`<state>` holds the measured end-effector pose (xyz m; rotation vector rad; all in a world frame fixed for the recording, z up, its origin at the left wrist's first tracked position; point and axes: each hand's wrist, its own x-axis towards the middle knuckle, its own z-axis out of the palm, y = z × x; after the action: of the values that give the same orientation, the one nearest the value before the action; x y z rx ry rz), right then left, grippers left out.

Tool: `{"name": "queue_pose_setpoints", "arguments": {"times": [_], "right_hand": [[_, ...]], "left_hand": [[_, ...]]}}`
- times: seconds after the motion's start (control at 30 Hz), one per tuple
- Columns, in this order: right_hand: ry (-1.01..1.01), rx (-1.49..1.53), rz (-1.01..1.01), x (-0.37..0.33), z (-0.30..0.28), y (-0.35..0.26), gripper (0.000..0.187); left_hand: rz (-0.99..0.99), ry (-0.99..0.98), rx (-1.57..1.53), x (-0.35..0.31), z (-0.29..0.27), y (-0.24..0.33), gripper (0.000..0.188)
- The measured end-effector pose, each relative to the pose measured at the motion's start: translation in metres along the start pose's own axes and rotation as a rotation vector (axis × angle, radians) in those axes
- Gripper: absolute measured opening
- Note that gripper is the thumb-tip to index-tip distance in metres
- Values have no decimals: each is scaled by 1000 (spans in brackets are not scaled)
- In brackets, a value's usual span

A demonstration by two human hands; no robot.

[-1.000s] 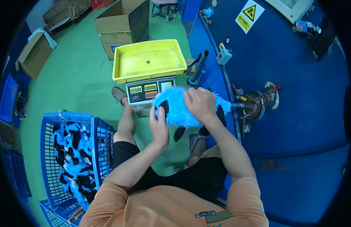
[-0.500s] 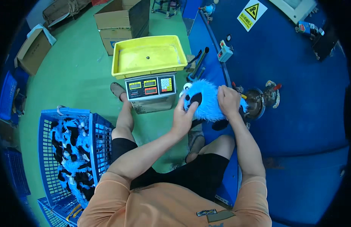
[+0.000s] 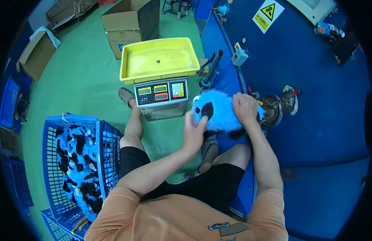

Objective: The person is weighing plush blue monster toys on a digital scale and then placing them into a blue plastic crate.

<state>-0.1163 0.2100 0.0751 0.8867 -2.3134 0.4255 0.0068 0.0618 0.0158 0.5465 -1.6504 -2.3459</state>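
Note:
A fluffy bright-blue plush toy (image 3: 222, 112) with a black mouth patch and white eyes is stretched between my two hands, level with a round metal nozzle fitting (image 3: 273, 109) on the blue machine. My left hand (image 3: 193, 134) grips the face end, its thumb pressed on the black patch and its other fingers mostly hidden. Closed on the toy's other end, my right hand (image 3: 246, 110) sits right beside the fitting. That end of the toy reaches the fitting, but my hand covers how they meet. A dark part hangs under the toy.
A blue basket (image 3: 98, 160) of limp blue-and-black plush skins stands at my left. Ahead is a digital scale (image 3: 162, 96) bearing a yellow tray (image 3: 128, 60). Behind it is an open cardboard box (image 3: 124, 40). The blue machine wall (image 3: 322, 120) fills the right, with a small switch box (image 3: 239, 56).
The toy looks rounder, and its face has turned slightly so less of the eyes shows. My left hand has shifted slightly down; my right hand keeps its hold near the fitting.

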Motion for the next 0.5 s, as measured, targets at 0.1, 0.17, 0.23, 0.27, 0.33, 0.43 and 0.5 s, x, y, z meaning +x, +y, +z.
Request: {"name": "queue_pose_setpoints", "arguments": {"times": [0.1,0.17,0.23,0.27,0.33,0.43,0.5], "right_hand": [[-18,-71,40,-10,3,11,29],[14,-31,23,-15,15,8,29],[21,-15,45,-19,16,10,29],[1,-26,84,-20,14,13,29],[-12,-47,112,-19,9,19,29],[-7,-52,97,-14,7,23,28],[21,-36,70,-13,14,17,28]], "left_hand": [[73,-39,1,1,0,-2,28],[24,-43,-116,1,-9,-3,29],[-23,-59,-160,4,-12,-4,30],[-21,-88,-166,5,-10,-5,31],[34,-132,-202,9,-5,-8,32],[63,-139,-239,14,-4,-11,35],[53,-125,-252,13,-13,-11,40]]}}
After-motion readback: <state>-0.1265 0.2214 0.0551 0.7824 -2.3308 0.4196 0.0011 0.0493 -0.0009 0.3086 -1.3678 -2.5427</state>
